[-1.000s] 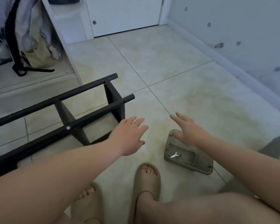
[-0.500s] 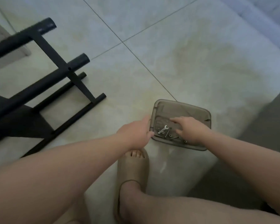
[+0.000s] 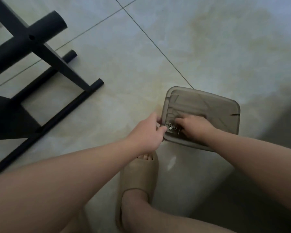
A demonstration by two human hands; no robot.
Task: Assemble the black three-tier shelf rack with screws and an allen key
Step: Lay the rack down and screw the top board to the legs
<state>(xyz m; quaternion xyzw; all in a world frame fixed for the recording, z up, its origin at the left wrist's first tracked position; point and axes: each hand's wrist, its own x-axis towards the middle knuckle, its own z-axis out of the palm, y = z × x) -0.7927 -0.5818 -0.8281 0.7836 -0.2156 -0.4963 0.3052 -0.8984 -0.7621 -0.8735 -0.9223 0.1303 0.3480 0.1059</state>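
Well, from the head view the likeliest slip is a spill. The shallow smoky-translucent plastic tray (image 3: 202,101) sits on the pale tiled floor (image 3: 208,39), just beyond a beige foam slipper (image 3: 138,175). A tug on its edge could tip it and send the small silvery screws (image 3: 172,128) rolling across the tiles. Picking at such tiny pieces with fingertips could also drop one.

The left hand (image 3: 146,132) grips the tray's near-left rim, thumb hooked over it. The right hand (image 3: 196,126) reaches inside, fingers curled down among the screws; I cannot tell whether they pinch one. The black tubular metal rack frame (image 3: 32,33) lies at the far left, well apart from both hands.
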